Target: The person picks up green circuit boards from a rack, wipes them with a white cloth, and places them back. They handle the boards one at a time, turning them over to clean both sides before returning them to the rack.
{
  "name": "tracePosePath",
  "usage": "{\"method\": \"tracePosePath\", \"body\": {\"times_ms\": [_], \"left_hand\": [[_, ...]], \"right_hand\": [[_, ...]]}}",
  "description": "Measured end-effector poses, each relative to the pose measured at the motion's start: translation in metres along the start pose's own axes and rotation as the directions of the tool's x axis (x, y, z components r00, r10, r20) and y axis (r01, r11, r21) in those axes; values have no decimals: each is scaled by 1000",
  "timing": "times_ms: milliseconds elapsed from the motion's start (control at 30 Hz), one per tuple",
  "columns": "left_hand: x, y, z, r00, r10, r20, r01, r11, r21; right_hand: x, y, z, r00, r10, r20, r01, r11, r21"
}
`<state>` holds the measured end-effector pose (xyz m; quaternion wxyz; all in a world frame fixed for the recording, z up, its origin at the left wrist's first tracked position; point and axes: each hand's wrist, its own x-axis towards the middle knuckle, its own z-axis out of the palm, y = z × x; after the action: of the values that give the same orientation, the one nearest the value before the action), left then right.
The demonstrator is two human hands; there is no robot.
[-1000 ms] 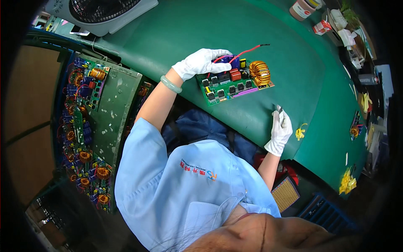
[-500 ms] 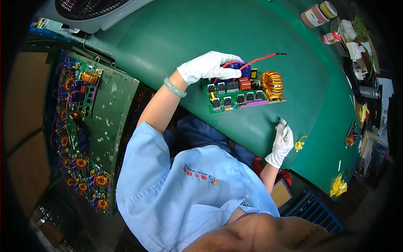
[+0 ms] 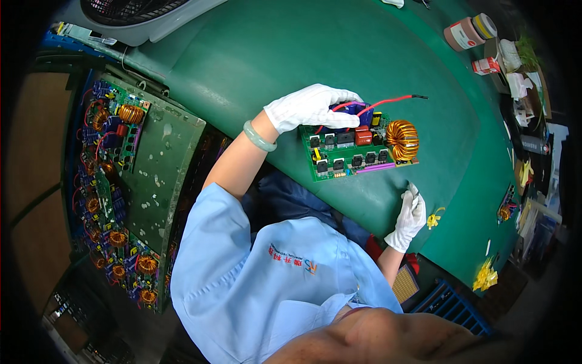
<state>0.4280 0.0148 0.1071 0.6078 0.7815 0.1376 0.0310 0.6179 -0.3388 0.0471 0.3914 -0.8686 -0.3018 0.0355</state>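
Circuit board (image 3: 365, 149): right of the frame's centre, over the table (image 3: 291, 54); I can't tell whether it rests there.
Left hand (image 3: 315, 110): white-gloved, holding the circuit board by its blue capacitors (image 3: 365, 115).
Right hand (image 3: 410, 217): lower right of centre, fingertips pinched on a small dark thing (image 3: 414, 193), too small for me to identify.
Steady hold: I'd judge it best to press lightly and leave the bendy red lead (image 3: 388, 101) unloaded.
Clearance: from the lower right, I'd steer around the copper coil (image 3: 402, 141).
Textures: coil glossy and ridged, table smooth green, gloves soft, finely ribbed.
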Motion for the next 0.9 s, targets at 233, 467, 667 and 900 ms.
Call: {"method": "tracePosePath", "body": {"times_ms": [233,467,667,900], "left_hand": [[5,-1,1,1000,27,13,-28,999,30],[-2,-1,0,1000,8,-11,-7,1000,25],[0,-1,0,1000,9,-5,-9,1000,17],[0,0,0,1000,-5,-8,5,1000,-5]], "right_hand": [[-4,-3,-2,1000,21,-23,-21,1000,18],[1,-7,1,1000,4,-3,-4,999,33],[0,-2,0,999,-31,-10,31,999,-10],[0,2,0,999,-29,-14,28,999,-40]]}}
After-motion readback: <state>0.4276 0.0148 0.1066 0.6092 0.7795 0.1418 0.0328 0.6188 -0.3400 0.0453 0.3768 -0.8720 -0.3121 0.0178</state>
